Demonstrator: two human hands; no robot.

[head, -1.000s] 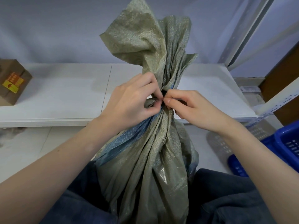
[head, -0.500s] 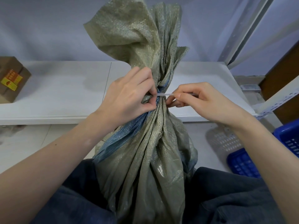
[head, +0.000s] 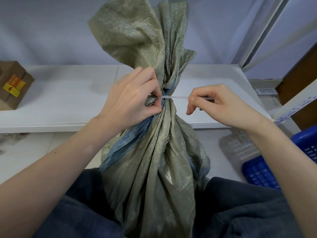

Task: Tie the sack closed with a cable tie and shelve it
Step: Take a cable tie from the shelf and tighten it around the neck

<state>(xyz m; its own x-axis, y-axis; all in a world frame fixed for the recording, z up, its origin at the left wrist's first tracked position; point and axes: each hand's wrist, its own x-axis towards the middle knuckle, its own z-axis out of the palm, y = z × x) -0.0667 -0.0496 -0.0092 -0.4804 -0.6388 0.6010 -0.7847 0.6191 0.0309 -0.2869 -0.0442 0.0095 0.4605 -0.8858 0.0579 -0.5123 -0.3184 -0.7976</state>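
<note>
A grey-green woven sack (head: 154,160) with a blue stripe stands upright between my knees, its neck gathered and its loose top flaring upward. A white cable tie (head: 175,97) runs around the neck, its tail stretched out level to the right. My left hand (head: 132,102) pinches the bunched neck at the tie's head. My right hand (head: 221,104) grips the tail between thumb and fingers, about a hand's width right of the sack. Behind the sack runs a low white shelf (head: 68,100).
A brown cardboard box (head: 12,85) with a yellow label sits on the shelf's far left. A blue plastic basket (head: 295,155) stands on the floor at right, beside a white perforated basket (head: 240,148). A grey shelf upright (head: 257,31) rises at the back right.
My right hand has drawn the tie's tail out to the right, away from the neck, where both hands were bunched together a second ago. The tie now sits tighter around the sack.
</note>
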